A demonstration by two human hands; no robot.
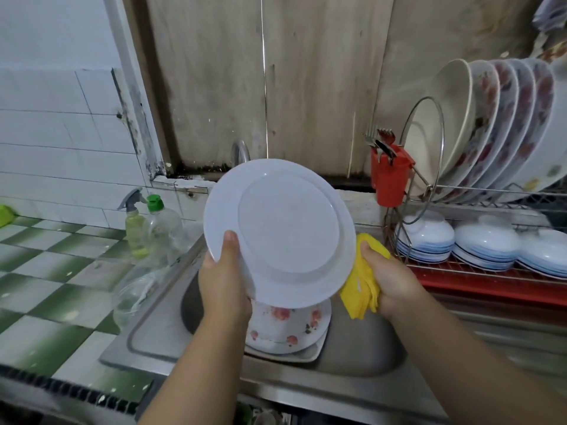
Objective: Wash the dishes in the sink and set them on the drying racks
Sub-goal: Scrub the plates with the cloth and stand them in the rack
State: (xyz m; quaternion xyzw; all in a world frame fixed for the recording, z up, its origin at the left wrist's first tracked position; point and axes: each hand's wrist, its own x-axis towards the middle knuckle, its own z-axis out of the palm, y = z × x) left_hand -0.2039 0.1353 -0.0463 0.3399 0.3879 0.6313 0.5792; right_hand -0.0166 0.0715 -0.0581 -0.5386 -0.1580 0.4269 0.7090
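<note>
Head view, left hand [225, 282] gripping white plate [280, 231], right hand [391, 279] clutching yellow cloth [362, 280]

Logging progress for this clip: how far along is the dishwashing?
Done: floral plates stand in the upper drying rack and bowls sit upturned on the lower one. In hand: the left hand holds a white plate over the sink; the right hand grips a yellow cloth. Left: a floral dish and a dish under it in the sink.

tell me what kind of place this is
Most likely a home kitchen, at the washing-up spot: a steel sink with a tap, a rack full of plates, and a tiled counter holding soap bottles.
</note>
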